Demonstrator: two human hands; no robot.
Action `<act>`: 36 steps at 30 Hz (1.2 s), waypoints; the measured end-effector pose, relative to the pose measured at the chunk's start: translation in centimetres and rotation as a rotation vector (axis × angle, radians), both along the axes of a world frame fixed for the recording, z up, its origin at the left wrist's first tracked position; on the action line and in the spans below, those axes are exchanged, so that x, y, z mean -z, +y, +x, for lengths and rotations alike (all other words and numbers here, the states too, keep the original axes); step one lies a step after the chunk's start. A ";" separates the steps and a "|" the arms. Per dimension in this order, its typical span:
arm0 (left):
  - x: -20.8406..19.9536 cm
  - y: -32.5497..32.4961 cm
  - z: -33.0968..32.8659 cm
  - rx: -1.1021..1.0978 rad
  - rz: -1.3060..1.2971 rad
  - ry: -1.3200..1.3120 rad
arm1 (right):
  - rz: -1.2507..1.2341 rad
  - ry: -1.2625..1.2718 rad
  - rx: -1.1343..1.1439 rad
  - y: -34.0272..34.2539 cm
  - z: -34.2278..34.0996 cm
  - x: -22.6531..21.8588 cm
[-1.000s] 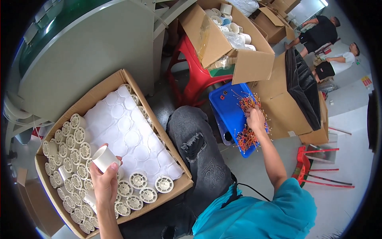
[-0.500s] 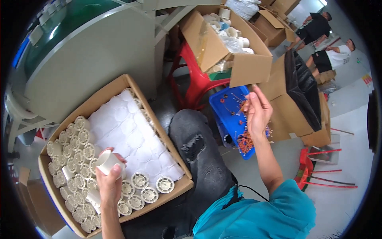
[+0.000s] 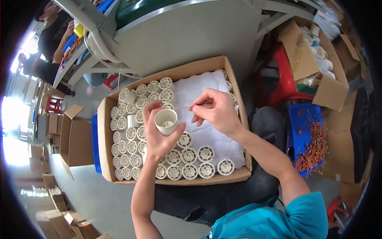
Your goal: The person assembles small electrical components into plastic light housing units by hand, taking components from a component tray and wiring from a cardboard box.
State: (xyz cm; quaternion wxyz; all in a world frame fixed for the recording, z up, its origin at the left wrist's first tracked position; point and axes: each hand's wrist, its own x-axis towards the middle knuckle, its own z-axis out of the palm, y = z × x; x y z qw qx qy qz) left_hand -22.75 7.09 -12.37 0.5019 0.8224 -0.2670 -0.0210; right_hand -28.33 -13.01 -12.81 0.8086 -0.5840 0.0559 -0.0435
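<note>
In my left hand [image 3: 158, 140] is a white plastic cup-shaped part [image 3: 166, 128], its open mouth turned up toward me and some moulded detail at its bottom. My right hand [image 3: 219, 114] pinches a thin wire piece [image 3: 182, 106] with a red end at the fingertips. The wire points left, just beyond the cup's rim. Both hands are above a cardboard box [image 3: 105, 139] on my lap. Rows of similar white parts [image 3: 174, 172] stand in it with slotted round ends up. A white dimpled sheet [image 3: 207, 84] covers the box's right portion.
Right of my knee, a blue tray [image 3: 295, 137] holds a heap of orange-red wired pieces [image 3: 312, 149]. Behind it, an open carton [image 3: 332, 85] of white parts rests on a red stool [image 3: 280, 77]. A grey machine panel [image 3: 191, 42] stands ahead. Another person [image 3: 53, 36] is at far left.
My view has swung left. My right hand has come from over the blue tray to beside the cup, now with a wire piece. The cup's mouth is tipped more upward.
</note>
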 end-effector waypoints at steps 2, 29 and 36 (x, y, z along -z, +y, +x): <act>-0.7 0.1 0.2 -0.032 0.234 -0.310 | 0.045 0.024 -0.036 -0.7 -0.1 0.9; 1.6 -0.5 0.1 -0.092 0.088 -0.307 | -0.426 -0.619 0.467 -0.5 -1.7 2.1; 2.3 -0.5 0.2 -0.083 0.126 -0.457 | -0.550 -0.654 0.324 0.5 -2.1 1.8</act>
